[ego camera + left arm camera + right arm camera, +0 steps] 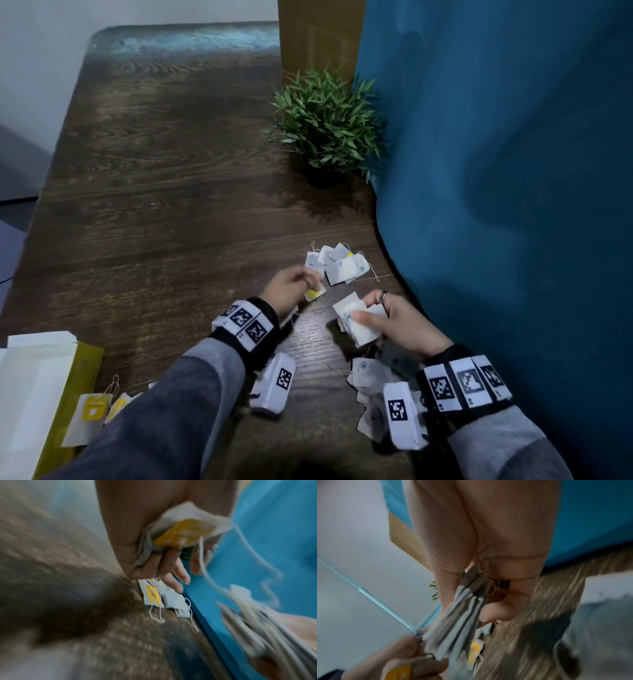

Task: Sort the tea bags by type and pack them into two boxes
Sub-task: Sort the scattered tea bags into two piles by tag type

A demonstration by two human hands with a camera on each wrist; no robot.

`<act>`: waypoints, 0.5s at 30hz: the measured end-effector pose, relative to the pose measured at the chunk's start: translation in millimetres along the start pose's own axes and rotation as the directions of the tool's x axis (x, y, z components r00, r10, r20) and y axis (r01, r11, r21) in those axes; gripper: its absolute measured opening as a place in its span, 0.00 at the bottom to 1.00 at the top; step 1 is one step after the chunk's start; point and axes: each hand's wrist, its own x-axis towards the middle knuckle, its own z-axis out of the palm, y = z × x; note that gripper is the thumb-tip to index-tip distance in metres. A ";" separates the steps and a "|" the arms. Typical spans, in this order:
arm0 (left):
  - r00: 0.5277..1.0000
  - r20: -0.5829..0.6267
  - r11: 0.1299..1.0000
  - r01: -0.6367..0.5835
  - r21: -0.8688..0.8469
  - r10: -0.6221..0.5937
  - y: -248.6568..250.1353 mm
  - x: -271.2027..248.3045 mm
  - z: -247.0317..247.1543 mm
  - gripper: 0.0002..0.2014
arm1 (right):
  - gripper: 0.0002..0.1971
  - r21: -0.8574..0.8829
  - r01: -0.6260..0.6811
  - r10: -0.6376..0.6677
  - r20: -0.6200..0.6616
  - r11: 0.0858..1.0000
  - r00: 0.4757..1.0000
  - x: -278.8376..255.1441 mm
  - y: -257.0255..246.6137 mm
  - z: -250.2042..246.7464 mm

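My left hand (294,282) pinches a yellow-tagged tea bag (314,294) just above the table; in the left wrist view that yellow-tagged tea bag (185,534) sits crumpled in my curled fingers (171,566). My right hand (387,322) grips a stack of white tea bags (356,322), with the thumb on top; the right wrist view shows the stack (462,615) edge-on. A loose pile of mixed tea bags (337,263) lies on the table beyond both hands. More white tea bags (368,380) lie under my right wrist. Yellow-tagged bags (92,411) lie near the yellow box (73,387) at the lower left.
The dark wooden table (164,178) stretches away to the left and far side. A small potted plant (325,126) stands at the right, against a blue curtain (496,171) that covers the table's right edge. White box flaps (30,377) lie at the lower left.
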 end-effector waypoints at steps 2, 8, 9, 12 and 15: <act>0.980 -0.164 0.984 0.090 -0.155 -0.116 8.5 19.1 -6.2 0.16 | 0.17 -0.141 -0.013 0.008 -0.035 0.990 0.999 -7.9 10.0 -10.7; 0.960 -0.251 0.925 0.202 0.323 -0.122 16.3 58.9 -2.1 0.15 | 0.11 -0.451 -0.148 0.115 -0.101 0.880 0.988 -24.6 29.0 -25.6; 0.964 -0.247 0.889 0.195 0.414 -0.096 18.1 59.5 1.6 0.14 | 0.11 -0.460 -0.159 0.121 -0.111 0.874 0.986 -26.1 29.3 -25.6; 0.977 -0.202 0.807 0.173 0.565 -0.068 21.4 62.2 7.2 0.09 | 0.12 -0.451 -0.177 0.127 -0.139 0.875 0.982 -25.9 29.6 -24.3; 0.981 -0.171 0.802 0.173 0.571 -0.090 24.7 59.3 5.7 0.05 | 0.12 -0.496 -0.158 0.088 -0.162 0.854 0.983 -22.9 30.7 -23.0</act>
